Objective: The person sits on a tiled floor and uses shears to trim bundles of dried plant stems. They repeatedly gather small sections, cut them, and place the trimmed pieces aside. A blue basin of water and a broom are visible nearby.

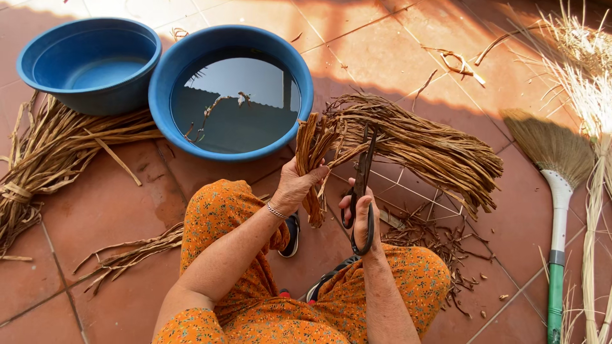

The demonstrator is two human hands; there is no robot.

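Far left: tied fibre bundle lies on the tiled floor, its upper end against the small basin. Small basin blue, a little water in the bottom. Just right, touching it, big basin, blue, filled with water, a few thin strands floating. Below the basins, loose strands on the floor beside the person's orange floral knee.

Centre: left hand raised, fingers wrapped tight around the cut end of the sheaf of dried flat fibres. Sheaf's gripped end stands upright from the fist, the rest fans out right and lies on the floor. Bracelet on the left wrist.

Right hand just right of the left, fingers pinching the scissors through the black loops. Blades point up, nearly together, tips in the sheaf just right of the gripped end. Dark shoes show between the knees.

Right of the hands: trimmed scraps scattered on the floor under the sheaf. Further right, broom lying with straw head up, white and green handle down. Far right edge: pale straw stalks, partly out of frame.
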